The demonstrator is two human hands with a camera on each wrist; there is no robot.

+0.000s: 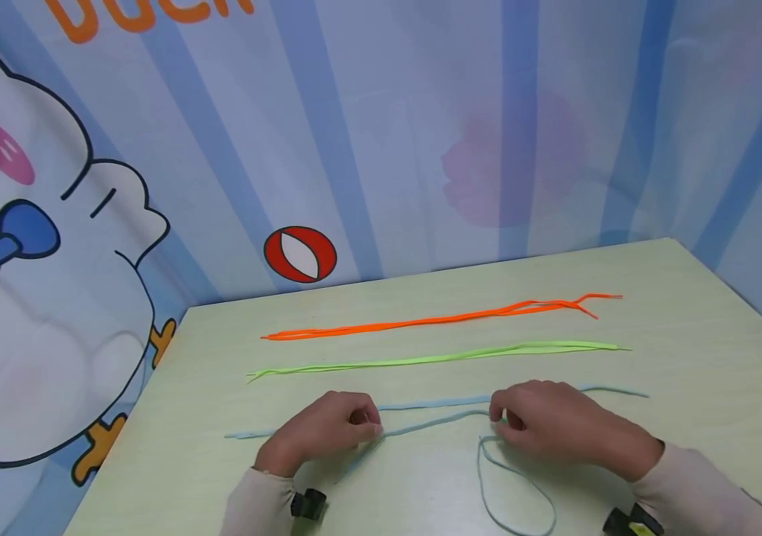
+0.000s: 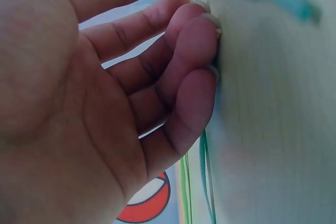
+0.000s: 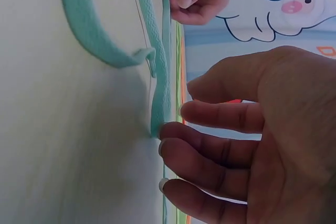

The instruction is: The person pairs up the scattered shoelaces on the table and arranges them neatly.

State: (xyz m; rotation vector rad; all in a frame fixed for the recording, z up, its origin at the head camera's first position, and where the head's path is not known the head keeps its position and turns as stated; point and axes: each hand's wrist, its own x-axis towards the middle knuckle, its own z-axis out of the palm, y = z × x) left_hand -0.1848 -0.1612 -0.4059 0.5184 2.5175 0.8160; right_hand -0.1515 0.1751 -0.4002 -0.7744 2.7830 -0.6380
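Two pale blue flat shoelaces lie near the front of the table. The far blue lace [image 1: 434,404] passes behind both hands. Along the nearer blue lace [image 1: 430,426], my left hand [image 1: 327,430] touches near one end, its fingers loosely bent. My right hand [image 1: 550,420] sits at the other side, fingertips touching the lace [image 3: 158,106]. In the right wrist view, a gap shows between its thumb and index finger. A loose loop [image 1: 551,506] of blue lace hangs toward the front edge. The left thumb tip is cut off in the left wrist view.
Orange shoelaces [image 1: 421,322] stretch across the back of the light wooden table [image 1: 689,335]. Bright green shoelaces [image 1: 421,361] lie between them and the blue ones. A printed blue cartoon cloth [image 1: 407,149] hangs behind the table.
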